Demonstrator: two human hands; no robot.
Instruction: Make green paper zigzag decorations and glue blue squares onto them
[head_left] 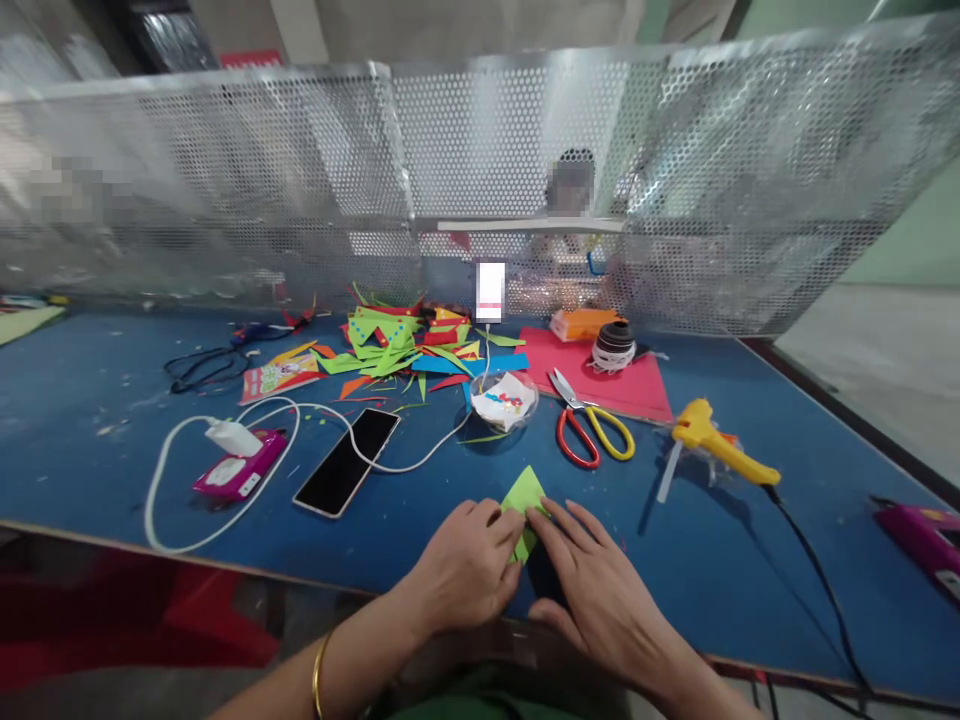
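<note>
Near the front edge of the worktop (720, 590), the left hand (466, 562), fingers curled (whether pinching, I cannot tell), and the right hand (601, 588), fingers spread, press the green paper (526, 487), likely to hold it flat, while the scissors (576, 403) lie beyond, seemingly within reach.

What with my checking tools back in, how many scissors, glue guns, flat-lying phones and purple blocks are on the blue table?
Scissors: 1
Glue gun: 1
Flat-lying phone: 1
Purple blocks: 2, the right one cut off by the picture's edge
Total: 5
</note>
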